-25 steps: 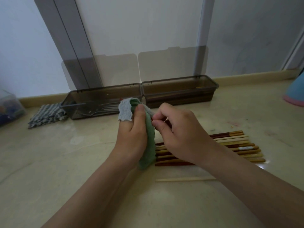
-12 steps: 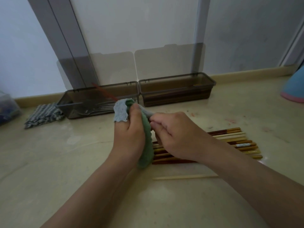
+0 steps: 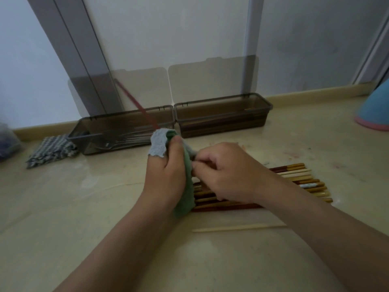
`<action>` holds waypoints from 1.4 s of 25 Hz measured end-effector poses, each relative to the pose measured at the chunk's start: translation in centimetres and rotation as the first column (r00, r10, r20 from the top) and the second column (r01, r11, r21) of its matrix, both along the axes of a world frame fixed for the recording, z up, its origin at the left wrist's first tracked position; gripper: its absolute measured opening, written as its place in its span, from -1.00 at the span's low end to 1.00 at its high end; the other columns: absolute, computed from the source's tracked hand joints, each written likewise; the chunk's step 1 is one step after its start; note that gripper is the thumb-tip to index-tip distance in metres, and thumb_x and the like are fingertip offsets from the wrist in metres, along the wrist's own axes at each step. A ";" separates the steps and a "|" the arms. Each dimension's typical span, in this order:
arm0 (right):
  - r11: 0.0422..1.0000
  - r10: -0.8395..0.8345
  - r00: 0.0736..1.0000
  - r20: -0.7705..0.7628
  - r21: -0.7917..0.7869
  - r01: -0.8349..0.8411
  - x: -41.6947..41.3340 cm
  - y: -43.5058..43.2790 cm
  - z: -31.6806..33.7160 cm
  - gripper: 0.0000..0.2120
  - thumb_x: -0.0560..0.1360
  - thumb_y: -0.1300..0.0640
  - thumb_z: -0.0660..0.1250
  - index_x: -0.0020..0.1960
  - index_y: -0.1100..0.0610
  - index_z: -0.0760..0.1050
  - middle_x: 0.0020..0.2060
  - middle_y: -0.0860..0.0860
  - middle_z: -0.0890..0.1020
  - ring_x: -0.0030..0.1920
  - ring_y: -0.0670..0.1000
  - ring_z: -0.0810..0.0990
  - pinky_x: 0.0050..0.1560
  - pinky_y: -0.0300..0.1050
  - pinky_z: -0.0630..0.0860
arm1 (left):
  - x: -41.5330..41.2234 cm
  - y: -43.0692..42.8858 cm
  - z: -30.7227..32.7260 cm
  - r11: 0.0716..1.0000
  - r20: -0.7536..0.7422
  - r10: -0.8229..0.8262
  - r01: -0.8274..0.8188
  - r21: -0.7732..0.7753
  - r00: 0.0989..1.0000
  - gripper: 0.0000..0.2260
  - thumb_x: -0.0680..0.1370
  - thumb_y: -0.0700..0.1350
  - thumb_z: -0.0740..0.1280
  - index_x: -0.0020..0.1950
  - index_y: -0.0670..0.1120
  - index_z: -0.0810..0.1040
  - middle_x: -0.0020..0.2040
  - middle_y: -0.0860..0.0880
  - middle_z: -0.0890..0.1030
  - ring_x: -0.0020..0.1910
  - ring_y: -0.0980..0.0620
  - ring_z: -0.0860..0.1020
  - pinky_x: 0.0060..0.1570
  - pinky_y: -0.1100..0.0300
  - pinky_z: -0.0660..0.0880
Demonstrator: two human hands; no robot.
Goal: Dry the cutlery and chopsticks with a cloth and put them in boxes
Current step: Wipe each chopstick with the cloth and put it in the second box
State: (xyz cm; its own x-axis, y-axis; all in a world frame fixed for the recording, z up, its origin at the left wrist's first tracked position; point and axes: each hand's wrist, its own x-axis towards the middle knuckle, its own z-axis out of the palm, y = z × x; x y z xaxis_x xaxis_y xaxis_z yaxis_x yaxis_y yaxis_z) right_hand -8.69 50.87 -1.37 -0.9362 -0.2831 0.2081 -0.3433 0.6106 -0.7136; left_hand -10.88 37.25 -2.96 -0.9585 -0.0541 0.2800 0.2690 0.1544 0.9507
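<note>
Terry cloth point(image 3: 187, 197), wd chopsticks point(image 3: 299, 182) (glossy)

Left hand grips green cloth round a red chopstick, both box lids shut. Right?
No: the lids are open. In the head view the left lid and right lid stand up against the wall. The rest holds: the left hand grips the green cloth round the red chopstick.

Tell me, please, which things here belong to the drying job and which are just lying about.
Job: cloth, red chopstick, chopstick pile, loose chopstick, left box, right box.
Lying about: checked rag, blue object.
</note>
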 end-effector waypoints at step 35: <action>0.871 -0.330 0.901 -0.282 0.277 0.405 -9.9 7.9 1.7 -0.69 0.59 0.28 0.19 0.24 0.10 0.59 0.12 0.06 0.65 0.15 0.09 0.58 0.22 -0.01 0.49 | -1.4 -3.0 -0.1 0.992 0.298 -0.110 0.085 0.096 0.948 -0.78 0.58 -0.01 0.25 -0.21 -0.06 0.49 -0.36 -0.02 0.49 -0.47 0.14 0.48 -0.45 0.28 0.46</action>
State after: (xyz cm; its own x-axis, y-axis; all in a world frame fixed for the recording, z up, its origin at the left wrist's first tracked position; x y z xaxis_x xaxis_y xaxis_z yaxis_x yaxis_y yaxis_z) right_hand -18.63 58.74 0.35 -0.9263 -0.0137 0.3764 -0.1718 0.9047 -0.3899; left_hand -12.26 34.24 -3.04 -0.9991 0.0334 -0.0252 -0.0231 0.0614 0.9978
